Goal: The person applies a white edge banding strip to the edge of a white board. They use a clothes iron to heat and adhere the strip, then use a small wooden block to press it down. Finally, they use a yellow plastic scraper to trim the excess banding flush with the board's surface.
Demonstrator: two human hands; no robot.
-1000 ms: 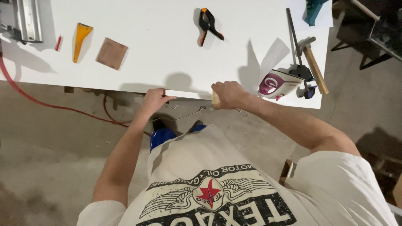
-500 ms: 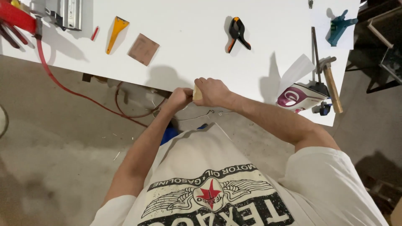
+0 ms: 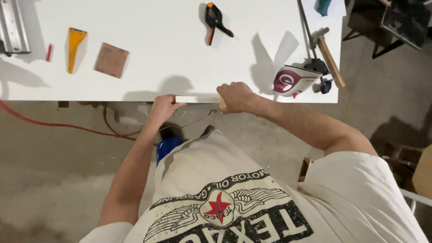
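My left hand (image 3: 163,108) grips the front edge of the white table (image 3: 148,85), fingers curled over a thin white edge strip (image 3: 192,99). My right hand (image 3: 236,96) is closed around a small wooden block (image 3: 222,103), held against that same edge just right of the strip. The hands are about a hand's width apart. Most of the block is hidden inside my fist.
On the table lie a white and pink clothes iron (image 3: 294,80), a hammer (image 3: 330,56), a black and orange spring clamp (image 3: 216,18), a yellow scraper (image 3: 74,42), a brown sandpaper square (image 3: 111,60) and a metal rail (image 3: 13,24). A red cable (image 3: 54,125) runs over the concrete floor.
My hands were together at the table's edge half a second ago; now the left one is further left along the edge. The view has shifted slightly.
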